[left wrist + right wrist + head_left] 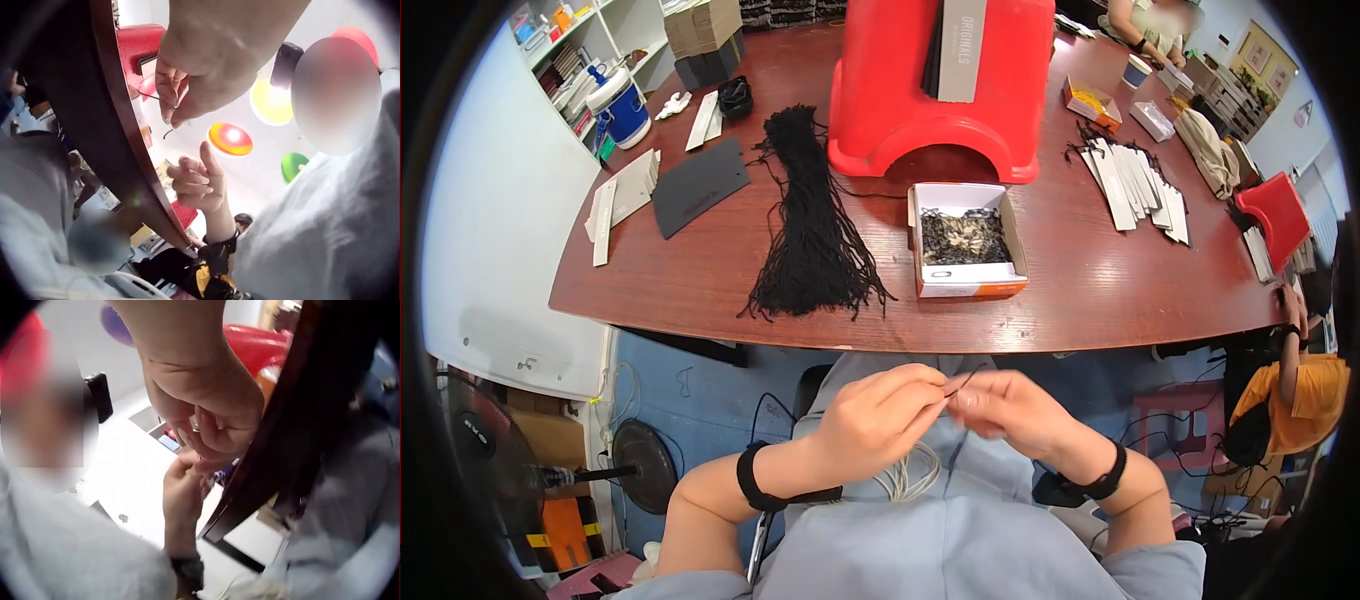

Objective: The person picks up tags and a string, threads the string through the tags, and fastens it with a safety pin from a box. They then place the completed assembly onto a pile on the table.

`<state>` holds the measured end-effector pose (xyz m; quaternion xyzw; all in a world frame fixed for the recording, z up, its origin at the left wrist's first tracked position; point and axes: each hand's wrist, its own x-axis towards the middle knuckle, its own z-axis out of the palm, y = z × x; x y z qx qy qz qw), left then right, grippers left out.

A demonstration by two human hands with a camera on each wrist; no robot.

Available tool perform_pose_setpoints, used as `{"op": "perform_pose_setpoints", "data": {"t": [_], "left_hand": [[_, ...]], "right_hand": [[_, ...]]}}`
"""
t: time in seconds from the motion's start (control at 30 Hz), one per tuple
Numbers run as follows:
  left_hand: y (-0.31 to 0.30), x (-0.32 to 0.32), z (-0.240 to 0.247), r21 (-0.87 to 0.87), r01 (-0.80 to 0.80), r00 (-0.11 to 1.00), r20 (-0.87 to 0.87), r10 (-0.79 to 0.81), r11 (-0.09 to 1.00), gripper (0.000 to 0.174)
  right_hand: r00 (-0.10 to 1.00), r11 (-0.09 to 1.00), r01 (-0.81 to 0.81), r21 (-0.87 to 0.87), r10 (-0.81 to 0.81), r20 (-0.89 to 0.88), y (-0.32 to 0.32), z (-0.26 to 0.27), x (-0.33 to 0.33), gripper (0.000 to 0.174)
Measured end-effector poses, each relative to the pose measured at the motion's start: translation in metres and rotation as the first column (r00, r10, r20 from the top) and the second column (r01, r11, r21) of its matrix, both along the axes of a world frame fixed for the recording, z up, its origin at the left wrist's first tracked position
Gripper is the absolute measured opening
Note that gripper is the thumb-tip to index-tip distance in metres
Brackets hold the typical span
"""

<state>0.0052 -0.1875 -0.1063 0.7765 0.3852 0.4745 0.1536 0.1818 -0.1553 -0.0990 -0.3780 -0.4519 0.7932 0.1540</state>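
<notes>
In the head view my left hand (885, 412) is over my lap, pinching a thin black cord (968, 380) between thumb and fingertips. The left wrist view has a short end of the cord (167, 134) poking out below those fingertips. Close beside it, my right hand (1022, 412) has its fingers loosely bent, slightly blurred at the thumb. From the left wrist, the right hand (199, 181) appears a little apart from the cord end, with one digit raised and nothing visible in its fingers. In the right wrist view the two hands overlap, and the cord is hidden.
On the table (800, 335) lie a bundle of black cords (810, 220), a box of small dark pieces (968, 238), dark card (700, 185) and pale tags (1135, 185). A red stool (900, 110) stands behind the box. Another person's arm (1290, 330) is at right.
</notes>
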Motion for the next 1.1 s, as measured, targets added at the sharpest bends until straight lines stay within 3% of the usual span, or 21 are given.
{"op": "perform_pose_setpoints", "data": {"t": [0.07,0.1,0.17,0.2,0.27,0.33,0.4,0.47,0.53,0.57,0.6,0.67,0.7,0.73,0.8,0.93,1.0,1.03,1.1], "left_hand": [[-0.003,0.004,0.0,-0.057,-0.014,0.999,0.036,0.016,0.998,0.01],[-0.003,0.005,0.001,-0.054,-0.007,0.999,0.038,0.009,0.999,0.01],[-0.003,0.005,0.004,-0.293,0.063,0.992,0.125,-0.027,0.954,0.008],[-0.003,0.007,0.006,-0.291,0.068,0.991,0.128,-0.031,0.954,0.008],[0.002,0.011,0.011,-0.472,0.132,0.928,0.368,0.059,0.872,0.009],[0.01,0.011,0.011,-0.432,0.127,0.914,0.4,0.063,0.893,0.011],[0.02,0.01,0.015,-0.227,0.037,0.942,0.334,0.042,0.973,0.011],[0.028,0.008,0.024,-0.167,-0.053,0.948,0.302,0.103,0.984,0.013],[0.037,0.007,0.027,-0.163,-0.151,0.908,0.368,0.202,0.975,0.014],[0.042,0.005,0.027,-0.175,-0.157,0.902,0.375,0.213,0.972,0.015],[0.046,0.005,0.026,-0.187,-0.187,0.893,0.378,0.246,0.964,0.017],[0.054,0.003,0.024,-0.256,-0.144,0.873,0.423,0.245,0.956,0.018],[0.057,0.004,0.023,-0.258,-0.141,0.872,0.425,0.244,0.956,0.018],[0.059,0.006,0.02,-0.265,-0.134,0.861,0.445,0.245,0.955,0.018],[0.063,0.009,0.015,-0.278,-0.123,0.85,0.465,0.245,0.953,0.019],[0.069,0.009,0.012,-0.341,-0.121,0.855,0.44,0.273,0.932,0.017],[0.069,0.009,0.013,-0.398,-0.12,0.856,0.423,0.298,0.91,0.017],[0.07,0.012,0.014,-0.362,-0.135,0.854,0.43,0.294,0.922,0.015],[0.07,0.014,0.016,-0.324,-0.156,0.851,0.435,0.293,0.933,0.014]], "right_hand": [[0.962,0.968,0.251,0.012,-0.248,-0.111,0.0,-0.004,-0.004,0.027],[0.954,0.961,0.274,0.041,-0.266,-0.134,0.001,-0.004,-0.003,0.025],[0.945,0.951,0.3,0.073,-0.286,-0.156,0.003,0.0,-0.003,0.024],[0.936,0.928,0.338,0.157,-0.314,-0.158,0.005,0.004,-0.005,0.022],[0.927,0.896,0.371,0.243,-0.34,-0.16,0.01,0.011,-0.004,0.02],[0.943,0.911,0.327,0.252,-0.296,-0.154,0.018,0.019,-0.002,0.017],[0.938,0.906,0.33,0.264,-0.284,-0.2,0.031,0.028,-0.005,0.015],[0.958,0.703,0.247,0.667,-0.279,-0.062,0.057,0.03,-0.005,0.011],[0.93,0.392,-0.071,0.917,-0.306,0.203,0.086,0.042,-0.006,0.013],[0.892,0.331,-0.172,0.928,-0.346,0.289,0.099,0.041,-0.01,0.014],[0.89,0.331,-0.173,0.928,-0.352,0.291,0.109,0.036,-0.012,0.014],[0.879,0.004,-0.383,0.924,-0.305,0.366,0.124,0.023,-0.015,0.012],[0.849,-0.028,-0.445,0.895,-0.333,0.411,0.126,0.02,-0.017,0.012],[0.847,-0.024,-0.448,0.894,-0.333,0.415,0.126,0.019,-0.018,0.012],[0.742,0.177,-0.546,0.819,-0.351,0.571,0.124,0.023,-0.022,0.011],[0.766,0.193,-0.489,0.851,-0.372,0.524,0.121,0.023,-0.018,0.01],[0.863,0.184,-0.245,0.952,-0.407,0.3,0.121,0.023,-0.014,0.008],[0.865,0.183,-0.247,0.952,-0.401,0.302,0.121,0.023,-0.013,0.008],[0.91,0.273,-0.075,0.959,-0.375,0.178,0.121,0.026,-0.012,0.01]]}}
